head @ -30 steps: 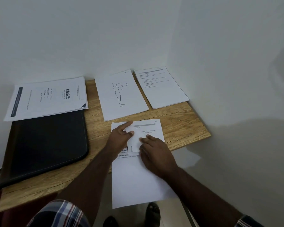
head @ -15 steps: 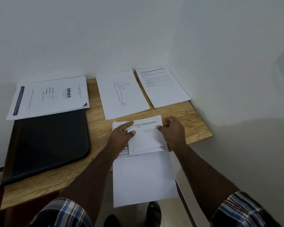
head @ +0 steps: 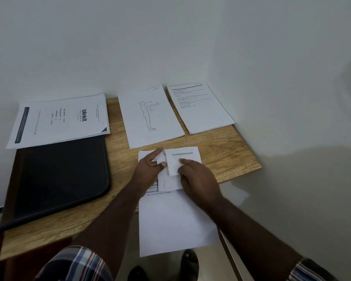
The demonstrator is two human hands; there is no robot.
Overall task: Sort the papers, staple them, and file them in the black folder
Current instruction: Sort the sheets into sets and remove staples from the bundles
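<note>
Hands mid-frame on paper stack (head: 176,220): left hand (head: 148,171) pinches lifted pages btwn thumb & index; right hand (head: 199,179) fingers flat, together, pressing top sheet. Black folder (head: 57,179) lower left.

Folder (head: 57,179) at my 10 o'clock, 1 stack (head: 59,120) on its far edge. 2 stacks at 12 (head: 150,116) and 1 (head: 201,107). Near stack (head: 176,222) overhangs table (head: 227,157).

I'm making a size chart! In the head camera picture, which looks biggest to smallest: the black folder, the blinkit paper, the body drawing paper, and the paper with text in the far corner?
1. black folder
2. blinkit paper
3. body drawing paper
4. corner text paper, though it lies farther off, so that may only be distance.
</note>
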